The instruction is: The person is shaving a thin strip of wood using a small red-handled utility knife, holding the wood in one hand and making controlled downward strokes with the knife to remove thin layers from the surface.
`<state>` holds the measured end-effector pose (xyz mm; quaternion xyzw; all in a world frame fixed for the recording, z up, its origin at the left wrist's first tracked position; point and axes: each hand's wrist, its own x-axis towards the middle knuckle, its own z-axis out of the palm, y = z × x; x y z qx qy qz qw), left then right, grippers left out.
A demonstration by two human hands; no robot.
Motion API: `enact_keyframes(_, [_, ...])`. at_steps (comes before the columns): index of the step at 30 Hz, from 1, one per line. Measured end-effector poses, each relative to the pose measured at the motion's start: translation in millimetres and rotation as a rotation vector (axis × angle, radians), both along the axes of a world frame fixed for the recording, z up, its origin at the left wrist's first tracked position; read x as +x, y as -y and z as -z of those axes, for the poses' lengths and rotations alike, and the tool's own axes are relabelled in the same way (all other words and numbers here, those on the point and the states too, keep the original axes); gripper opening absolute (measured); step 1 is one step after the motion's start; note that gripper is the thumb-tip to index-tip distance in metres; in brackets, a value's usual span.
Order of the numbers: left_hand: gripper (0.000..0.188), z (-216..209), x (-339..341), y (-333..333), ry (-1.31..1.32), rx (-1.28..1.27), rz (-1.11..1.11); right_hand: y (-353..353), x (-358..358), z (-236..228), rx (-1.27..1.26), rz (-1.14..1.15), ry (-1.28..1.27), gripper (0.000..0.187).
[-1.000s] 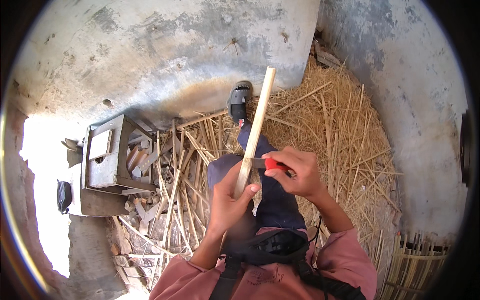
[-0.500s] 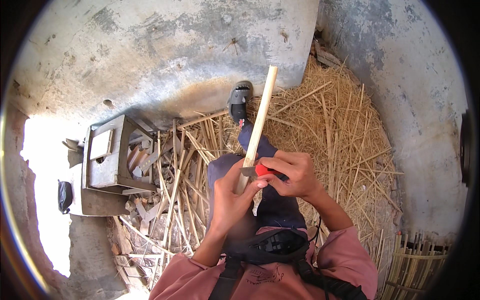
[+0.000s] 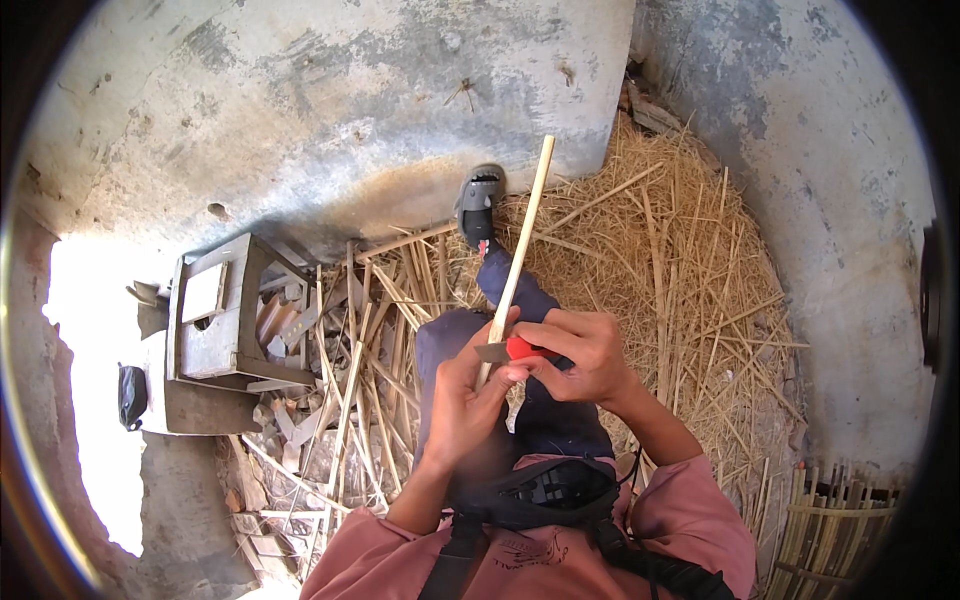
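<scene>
Fingers of the left hand (image 3: 463, 405) are clamped on a pale stick (image 3: 523, 235), of the right hand (image 3: 588, 358) on a red-handled knife (image 3: 518, 348); the pink shirt (image 3: 540, 568) is lettered

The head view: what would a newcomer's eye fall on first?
Near the centre, the fingers of the right hand hold a red-handled knife, its blade across a pale wooden strip in the left hand. To the right spreads a big heap of straw-like shavings. At left is a worn, stool-like wooden frame.
</scene>
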<state>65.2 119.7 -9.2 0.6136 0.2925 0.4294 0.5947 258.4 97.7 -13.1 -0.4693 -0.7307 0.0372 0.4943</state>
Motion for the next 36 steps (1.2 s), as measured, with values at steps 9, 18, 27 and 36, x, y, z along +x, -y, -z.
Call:
enact_keyframes(9, [0.027, 1, 0, 4, -0.055, -0.082, -0.06, 7, -8, 1, 0.029, 0.135, 0.098, 0.029])
enact_keyframes(18, [0.035, -6, 2, 8, -0.131, -0.055, -0.141, 7, -18, -4, 0.071, 0.204, 0.109, 0.03])
enact_keyframes(27, [0.026, -12, 2, 8, -0.264, -0.025, -0.19, 9, -17, -10, 0.026, 0.216, 0.126, 0.028])
enact_keyframes(36, [0.027, -13, -12, -3, -0.273, 0.038, -0.018, 6, -6, -17, -0.145, 0.014, -0.019, 0.036])
